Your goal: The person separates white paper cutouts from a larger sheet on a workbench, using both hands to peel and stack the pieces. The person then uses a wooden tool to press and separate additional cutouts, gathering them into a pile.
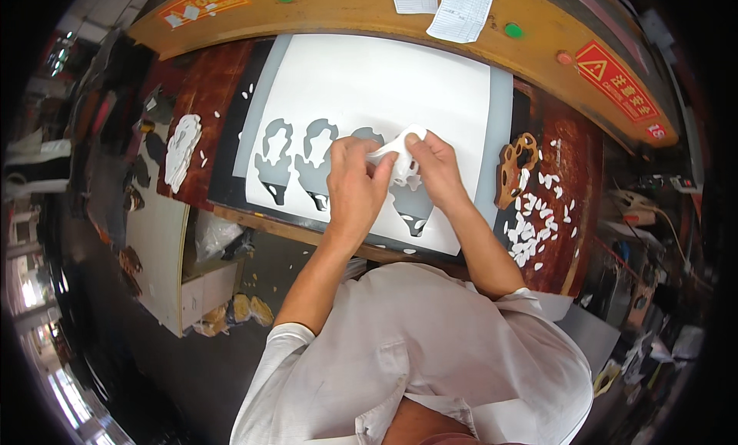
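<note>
One pale shirt (461, 322): mine, nearest of all, with short sleeves and bare forearms reaching forward from it.
Left hand (358, 180): fingers and thumb closed on one side of the white piece (407, 170).
Right hand (437, 168): pinching the same piece from the other side, thumb on top.
White piece: bent between my two hands, over the near part of the sheet; I cannot tell whether it touches.
Small scraps (526, 233): white, heaped on the red-brown table (580, 149) to my right.
White sheet (384, 76): flat before me, with a row of cut openings (270, 170) along its near part, some partly behind my hands.
Brown shape (507, 180): pierced with holes, just right of the sheet.
White stack (183, 153): layered on the table's left side.
Yellow-brown beam (346, 18): across the far side, bearing papers (461, 10) and green buttons (513, 31).
</note>
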A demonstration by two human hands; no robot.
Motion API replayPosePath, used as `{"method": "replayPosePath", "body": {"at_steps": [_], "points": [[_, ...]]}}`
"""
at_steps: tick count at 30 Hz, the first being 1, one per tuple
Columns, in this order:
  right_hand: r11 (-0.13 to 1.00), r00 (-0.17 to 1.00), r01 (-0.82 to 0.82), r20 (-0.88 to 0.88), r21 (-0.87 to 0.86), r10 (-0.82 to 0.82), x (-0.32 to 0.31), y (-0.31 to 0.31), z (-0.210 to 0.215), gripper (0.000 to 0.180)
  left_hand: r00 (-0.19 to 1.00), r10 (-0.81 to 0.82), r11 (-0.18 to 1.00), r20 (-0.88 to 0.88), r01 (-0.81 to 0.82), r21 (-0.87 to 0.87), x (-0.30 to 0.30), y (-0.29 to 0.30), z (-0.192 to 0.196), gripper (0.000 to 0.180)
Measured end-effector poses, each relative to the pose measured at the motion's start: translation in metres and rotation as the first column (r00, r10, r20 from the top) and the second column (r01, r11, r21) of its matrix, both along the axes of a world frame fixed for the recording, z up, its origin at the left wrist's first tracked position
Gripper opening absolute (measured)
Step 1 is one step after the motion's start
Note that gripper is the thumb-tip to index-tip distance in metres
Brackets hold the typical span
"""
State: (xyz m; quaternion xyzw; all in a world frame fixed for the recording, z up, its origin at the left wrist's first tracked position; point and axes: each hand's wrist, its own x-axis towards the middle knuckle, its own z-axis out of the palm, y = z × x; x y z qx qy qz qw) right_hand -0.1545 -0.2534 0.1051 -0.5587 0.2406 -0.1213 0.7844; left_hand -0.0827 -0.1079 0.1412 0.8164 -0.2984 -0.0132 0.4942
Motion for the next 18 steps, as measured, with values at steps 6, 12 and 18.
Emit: {"method": "replayPosePath", "body": {"at_steps": [6, 12, 18], "points": [[0.981, 0.976, 0.192, -0.100, -0.011, -0.192, 0.054, 0.064, -0.010, 0.026, 0.999, -0.025, 1.000, 0.045, 0.025, -0.011, 0.060, 0.047, -0.038, 0.030], [0.973, 0.958, 0.228, -0.171, -0.025, -0.229, 0.099, 0.108, -0.008, 0.025, 0.854, -0.404, 0.903, -0.327, 0.430, 0.007, 0.146, 0.092, -0.062, 0.013], [0.882, 0.881, 0.461, -0.165, 0.097, -0.443, 0.113, 0.130, -0.014, 0.026, 0.618, -0.509, 0.860, -0.599, 0.378, -0.341, 0.199, 0.118, -0.093, 0.026]]}}
